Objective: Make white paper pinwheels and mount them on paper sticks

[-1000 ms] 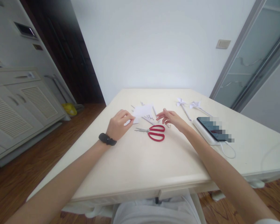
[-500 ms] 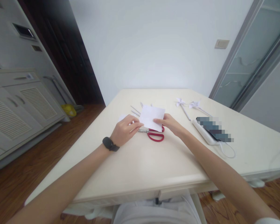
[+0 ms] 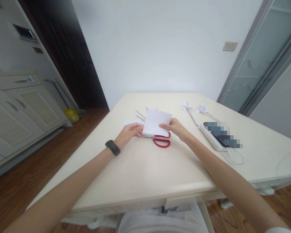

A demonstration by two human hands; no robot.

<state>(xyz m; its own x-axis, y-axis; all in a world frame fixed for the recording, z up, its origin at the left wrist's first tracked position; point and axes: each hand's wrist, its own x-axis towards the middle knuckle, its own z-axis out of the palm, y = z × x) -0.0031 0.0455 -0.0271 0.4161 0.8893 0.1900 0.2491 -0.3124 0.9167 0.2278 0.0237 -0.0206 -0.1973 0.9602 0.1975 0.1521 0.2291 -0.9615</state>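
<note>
A white square of paper [image 3: 157, 122] is held up above the cream table [image 3: 147, 168]. My left hand [image 3: 130, 133], with a black band on the wrist, pinches its lower left corner. My right hand [image 3: 177, 128] grips its right edge. Red-handled scissors [image 3: 161, 141] lie on the table just under the paper, partly hidden by it. Several thin white paper sticks [image 3: 140, 115] lie behind the sheet, and another scrap of white paper [image 3: 129, 122] lies to the left of it.
Two white paper pinwheels [image 3: 188, 107] lie at the back right. A phone on a white power bank [image 3: 217, 136] with a cable sits to the right. A cabinet [image 3: 16, 110] stands at the left across the wooden floor, and a glass door is at the right.
Both hands took a paper sheet off the table and lifted it over the scissors. In the last half second the sheet tilted a little more upright and the left hand slid under its corner.
</note>
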